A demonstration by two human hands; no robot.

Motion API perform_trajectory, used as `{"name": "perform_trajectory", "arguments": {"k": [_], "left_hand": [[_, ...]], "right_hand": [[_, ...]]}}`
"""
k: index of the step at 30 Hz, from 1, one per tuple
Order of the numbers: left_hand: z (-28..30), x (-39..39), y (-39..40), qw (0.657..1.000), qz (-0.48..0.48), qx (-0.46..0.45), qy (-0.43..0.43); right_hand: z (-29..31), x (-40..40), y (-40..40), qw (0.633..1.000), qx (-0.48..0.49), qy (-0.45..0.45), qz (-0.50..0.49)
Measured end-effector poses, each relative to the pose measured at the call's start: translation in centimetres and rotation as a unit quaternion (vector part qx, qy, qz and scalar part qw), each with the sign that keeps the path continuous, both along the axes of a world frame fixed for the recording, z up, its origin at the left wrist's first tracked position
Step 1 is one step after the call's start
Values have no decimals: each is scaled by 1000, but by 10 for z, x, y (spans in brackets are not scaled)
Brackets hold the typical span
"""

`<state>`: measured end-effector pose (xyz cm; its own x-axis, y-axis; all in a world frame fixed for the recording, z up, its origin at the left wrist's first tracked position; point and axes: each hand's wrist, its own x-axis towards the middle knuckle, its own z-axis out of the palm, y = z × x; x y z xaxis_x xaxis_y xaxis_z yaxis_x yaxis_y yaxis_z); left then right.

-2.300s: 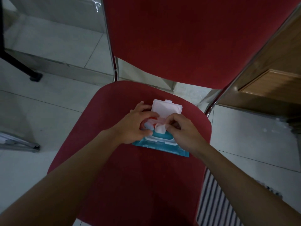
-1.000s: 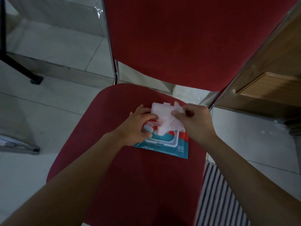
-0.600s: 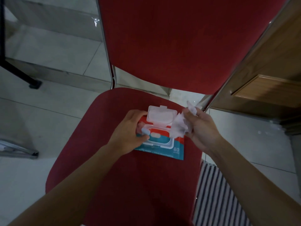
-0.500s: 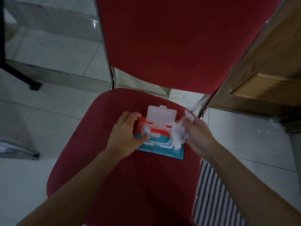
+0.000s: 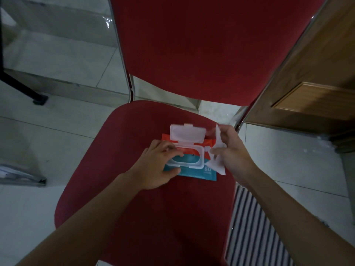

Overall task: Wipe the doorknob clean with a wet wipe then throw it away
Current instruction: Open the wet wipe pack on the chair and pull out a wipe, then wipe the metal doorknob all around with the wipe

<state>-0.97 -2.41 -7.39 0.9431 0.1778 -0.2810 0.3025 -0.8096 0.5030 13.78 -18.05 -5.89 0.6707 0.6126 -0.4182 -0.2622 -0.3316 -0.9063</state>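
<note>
A red and teal wet wipe pack (image 5: 199, 172) lies on the red chair seat (image 5: 153, 217), its white flip lid (image 5: 187, 133) standing open. My left hand (image 5: 156, 167) presses down on the pack's left side, fingers on the rim of the opening. My right hand (image 5: 232, 152) is just right of the pack and holds a crumpled white wet wipe (image 5: 217, 158), which hangs free of the pack. No doorknob is in view.
The red chair back (image 5: 201, 45) rises behind the seat on chrome tubes. A wooden door (image 5: 311, 89) stands at the right. A striped mat (image 5: 255, 231) lies on the tiled floor by the chair. A black stand leg (image 5: 23, 89) crosses the floor at the left.
My right hand has pulled a wipe out of the pack and carried it off to the right. My left hand stayed on the pack, sliding a little down its left side.
</note>
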Motion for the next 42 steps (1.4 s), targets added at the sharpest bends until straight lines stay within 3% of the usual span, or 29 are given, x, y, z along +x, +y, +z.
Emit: {"name": "perform_trajectory", "arguments": {"k": [4, 7, 9, 14, 18, 20, 22, 25, 27, 29, 30, 32, 36, 42], "left_hand": [[1, 0, -2, 992, 88, -78, -49], [4, -3, 0, 965, 219, -102, -102], [6, -5, 0, 952, 258, -118, -117], [12, -2, -1, 961, 227, -90, -133], [12, 3, 0, 969, 213, -78, -100], [18, 5, -2, 974, 200, -71, -75], [30, 7, -7, 981, 175, -65, -59], [66, 18, -13, 983, 135, -115, -36], [99, 28, -19, 971, 117, -210, -3], [140, 45, -31, 927, 105, -361, 13], [161, 53, -39, 905, 91, -415, 19], [199, 74, -56, 894, 34, -446, 13], [274, 122, -95, 903, -82, -422, -7], [360, 202, -161, 913, -161, -375, -13]], "right_hand": [[3, -6, -4, 986, -22, -96, 132], [-1, -18, -8, 963, -58, -174, 197], [-6, -25, -11, 943, -79, -218, 237], [-6, -36, -14, 895, -146, -280, 314], [11, -38, -7, 825, -246, -325, 392], [16, -39, -4, 826, -253, -305, 401], [23, -38, -6, 872, -214, -256, 357], [59, -33, -15, 942, -160, -201, 215], [94, -28, -24, 977, -101, -140, 126], [132, -18, -36, 995, -32, -86, 37], [151, -13, -43, 998, -3, -64, -5], [190, -4, -60, 994, 46, -48, -85], [260, 13, -101, 975, 88, -79, -190], [347, 60, -179, 936, 83, -184, -290]]}}
